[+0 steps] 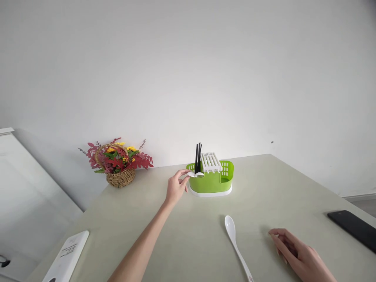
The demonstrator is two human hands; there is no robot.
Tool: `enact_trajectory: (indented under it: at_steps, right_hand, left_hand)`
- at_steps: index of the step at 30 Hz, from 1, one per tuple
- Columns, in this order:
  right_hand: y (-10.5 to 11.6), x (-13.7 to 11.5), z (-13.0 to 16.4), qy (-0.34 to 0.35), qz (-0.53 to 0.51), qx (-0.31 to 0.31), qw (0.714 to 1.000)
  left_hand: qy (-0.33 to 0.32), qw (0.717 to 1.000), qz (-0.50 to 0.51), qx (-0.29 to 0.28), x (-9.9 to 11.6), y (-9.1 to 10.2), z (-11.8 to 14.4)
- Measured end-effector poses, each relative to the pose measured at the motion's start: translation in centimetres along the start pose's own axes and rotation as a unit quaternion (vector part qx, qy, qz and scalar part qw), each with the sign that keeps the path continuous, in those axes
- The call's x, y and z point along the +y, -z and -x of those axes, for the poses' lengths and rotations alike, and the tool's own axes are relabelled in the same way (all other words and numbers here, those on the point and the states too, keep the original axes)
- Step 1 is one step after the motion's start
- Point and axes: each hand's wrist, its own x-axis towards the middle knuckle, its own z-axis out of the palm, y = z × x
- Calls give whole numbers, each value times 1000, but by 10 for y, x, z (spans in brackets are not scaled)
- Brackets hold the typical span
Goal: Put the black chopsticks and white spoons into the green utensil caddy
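Note:
My left hand [176,185] reaches to the left end of a green cutlery holder [210,185] and is closed on a small white spoon [190,174] at its rim. A second white spoon head [200,175] shows right beside it, and black chopsticks [197,158] stand upright in that same end. I cannot tell how far the held spoon sits inside. A long-handled white spoon [230,228] lies on the table, bowl pointing away from me. To its right rests my right hand [296,252], fingers curled together, with nothing visible in them.
A white slotted rack [210,162] tops the holder's middle. At the back left stands a wicker basket of artificial flowers [120,177], near the wall. A white oblong object [68,254] lies at the front left, a black phone-like object [352,229] near the table's right edge.

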Motion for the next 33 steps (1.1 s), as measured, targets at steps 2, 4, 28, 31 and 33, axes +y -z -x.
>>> enact_trajectory:
  at_steps: [2,4,28,31,33]
  right_hand:
    - [0,1,0,-4,4,-1,1000]
    - [1,2,1,-4,6,-4,1000]
    - [0,6,-2,-15,22,-8,1000]
    - [0,10,-4,-4,27,-10,1000]
    - [1,9,-5,2,29,-11,1000]
  left_hand:
    - [0,1000,9,22,-1,-2,6]
    - [19,994,23,108,-4,-10,15]
    - [126,948,-68,-283,49,-88,94]
    - [95,983,51,-149,76,-50,69]
    - [57,996,75,-9,93,-18,44]
